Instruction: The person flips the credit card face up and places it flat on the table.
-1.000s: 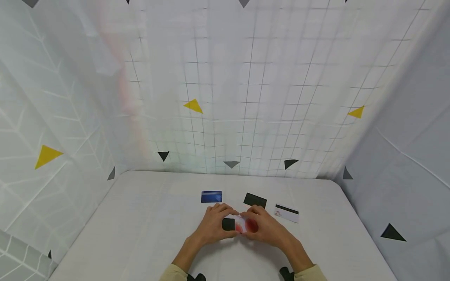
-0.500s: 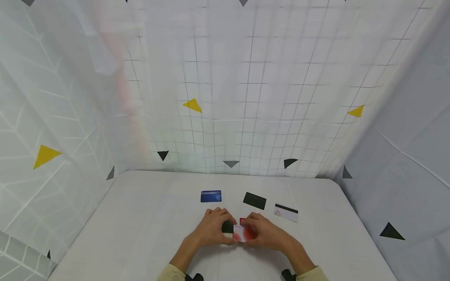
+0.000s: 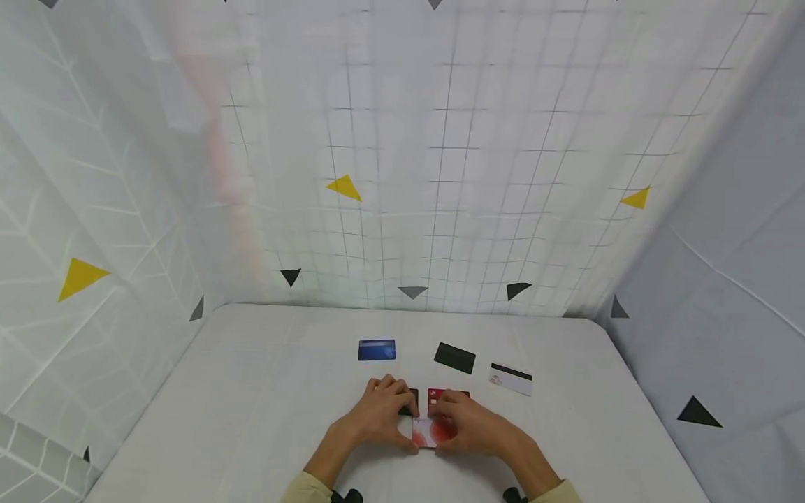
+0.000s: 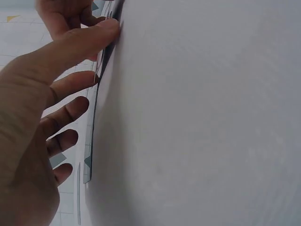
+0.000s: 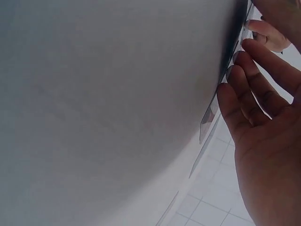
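Note:
A pink-and-white card (image 3: 425,434) lies level between my two hands in the head view. Thumb and index finger of my left hand (image 3: 379,413) grip its left end by the long edges. My right hand (image 3: 476,425) holds the right end the same way and covers part of it. Just beyond the pink card is a red card (image 3: 434,395), partly under my right fingers. A black card (image 3: 413,394) shows beside it, mostly hidden behind my left hand (image 4: 70,61). In the right wrist view, the fingers of my right hand (image 5: 263,103) line up along the card edges.
Farther back on the white table (image 3: 283,363) lie a blue card (image 3: 376,351), another black card (image 3: 455,358) and a white card with a dark stripe (image 3: 511,379). A pale patterned curtain (image 3: 402,230) rises behind the table's far edge.
Both hands have drawn the pink-and-white card toward the body. The red card, covered before, has come into view beyond it. More of the near black card's far edge shows.

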A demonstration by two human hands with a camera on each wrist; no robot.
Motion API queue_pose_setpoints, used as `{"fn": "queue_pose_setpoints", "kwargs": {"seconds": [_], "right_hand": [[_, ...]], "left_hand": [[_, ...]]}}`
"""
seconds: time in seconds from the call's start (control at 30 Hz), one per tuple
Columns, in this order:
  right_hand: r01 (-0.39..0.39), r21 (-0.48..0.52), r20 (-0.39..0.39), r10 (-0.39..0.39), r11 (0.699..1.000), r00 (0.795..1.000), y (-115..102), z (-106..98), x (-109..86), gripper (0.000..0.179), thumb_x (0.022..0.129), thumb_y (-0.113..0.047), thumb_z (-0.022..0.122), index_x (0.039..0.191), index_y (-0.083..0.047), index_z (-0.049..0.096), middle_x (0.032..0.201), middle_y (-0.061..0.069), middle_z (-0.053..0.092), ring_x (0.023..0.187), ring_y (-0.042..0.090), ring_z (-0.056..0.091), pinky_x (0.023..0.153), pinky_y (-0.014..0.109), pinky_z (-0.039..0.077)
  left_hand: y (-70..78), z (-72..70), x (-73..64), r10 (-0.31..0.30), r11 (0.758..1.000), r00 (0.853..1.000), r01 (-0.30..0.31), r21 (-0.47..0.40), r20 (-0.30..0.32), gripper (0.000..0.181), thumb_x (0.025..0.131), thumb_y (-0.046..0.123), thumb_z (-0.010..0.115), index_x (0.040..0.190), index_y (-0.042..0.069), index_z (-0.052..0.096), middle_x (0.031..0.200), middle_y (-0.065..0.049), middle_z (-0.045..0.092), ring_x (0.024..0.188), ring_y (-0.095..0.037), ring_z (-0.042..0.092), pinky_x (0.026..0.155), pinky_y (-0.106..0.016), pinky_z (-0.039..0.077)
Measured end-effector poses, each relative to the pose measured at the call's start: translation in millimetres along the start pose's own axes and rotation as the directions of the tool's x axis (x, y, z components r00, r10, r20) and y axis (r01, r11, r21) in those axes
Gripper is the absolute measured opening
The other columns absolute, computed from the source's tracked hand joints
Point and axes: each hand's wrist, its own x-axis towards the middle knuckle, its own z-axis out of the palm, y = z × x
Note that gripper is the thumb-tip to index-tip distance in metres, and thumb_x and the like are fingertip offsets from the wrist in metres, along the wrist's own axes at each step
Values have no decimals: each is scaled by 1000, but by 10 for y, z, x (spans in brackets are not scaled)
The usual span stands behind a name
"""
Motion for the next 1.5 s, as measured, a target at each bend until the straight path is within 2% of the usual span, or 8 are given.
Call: {"fn": "queue_pose_setpoints", "kwargs": {"seconds": [0.13,0.4,0.9,1.13,1.27,1.4,1.5], "right_hand": [[-17,-10,8,17,1000,1000,-8,-1,0,54,76,-45,86,125,-32,67,126,-4,55,109,16,52,89,38,56],[-7,-22,8,8,1000,1000,-24,-4,-14,52,76,-41,87,123,-29,67,120,-8,53,102,11,51,86,29,54],[-21,-35,11,21,999,1000,-21,-2,-20,51,77,-45,86,122,-30,68,116,-10,54,104,11,51,87,33,55],[-8,-34,-2,7,999,1000,-28,11,-22,51,75,-43,87,121,-29,69,116,-8,55,104,12,53,86,34,56],[16,-33,-5,-16,999,1000,-17,0,-25,50,77,-44,85,121,-27,69,116,-8,56,102,10,53,85,30,55],[51,13,-34,-50,999,998,28,-51,-40,44,82,-43,81,121,-27,70,112,-10,57,97,7,54,82,27,52],[66,53,-85,-62,996,994,90,-129,-48,39,85,-43,79,119,-26,71,109,-10,58,97,8,55,82,28,52]], "left_hand": [[-4,-8,-3,-1,1000,1000,1,10,1,50,64,67,85,99,37,67,108,15,55,106,-11,41,93,-45,34],[-3,-22,0,-15,1000,1000,15,1,22,51,63,69,85,100,39,68,104,16,57,101,-11,41,93,-45,32],[-19,10,4,-26,1000,999,26,-10,22,48,63,70,83,100,42,68,103,19,57,99,-9,40,91,-46,32],[-19,4,7,-20,1000,1000,20,-6,16,48,63,69,84,99,41,68,102,18,57,98,-9,40,90,-45,32],[-17,-1,11,-13,1000,1000,13,-27,24,47,65,70,82,99,42,69,102,18,57,98,-9,40,89,-45,31],[-16,-17,56,-12,998,1000,14,-62,28,46,66,72,80,99,41,69,102,19,57,98,-8,40,90,-45,30],[-19,-45,127,-15,995,1000,16,-98,13,44,70,68,80,101,38,69,101,20,58,98,-7,41,91,-44,30]]}}
